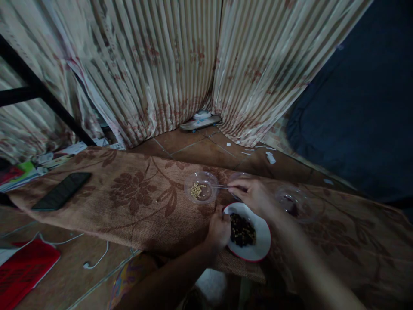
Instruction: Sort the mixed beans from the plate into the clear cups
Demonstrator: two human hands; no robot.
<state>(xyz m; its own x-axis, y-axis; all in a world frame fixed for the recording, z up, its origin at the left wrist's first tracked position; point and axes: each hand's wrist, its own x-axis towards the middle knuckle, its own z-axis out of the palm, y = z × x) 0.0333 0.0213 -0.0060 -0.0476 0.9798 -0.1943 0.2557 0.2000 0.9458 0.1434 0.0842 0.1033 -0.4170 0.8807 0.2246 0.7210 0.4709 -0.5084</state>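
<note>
My left hand (220, 228) is closed on the left rim of a white bowl (263, 234) with a red edge, which tilts a little. Dark beans (238, 232) mixed with some pale yellow ones lie in it. In my right hand (253, 193) is a pair of thin metal tweezers (221, 186), pointing left. Their tips reach over a clear plastic bowl (188, 189) holding yellow beans (195, 190); whether they pinch a bean is too small to tell. Another clear bowl (237, 175) sits partly hidden behind my right hand. A third clear bowl (301, 200), with something dark inside, stands right of my forearm.
A brown flowered cloth (132, 215) covers the narrow table. A dark phone (61, 191) lies at its left, near stacked papers (48, 159). Striped curtains (167, 64) hang behind. On the tiled floor are a skateboard (200, 123), white scraps (270, 157) and a white cable (103, 254).
</note>
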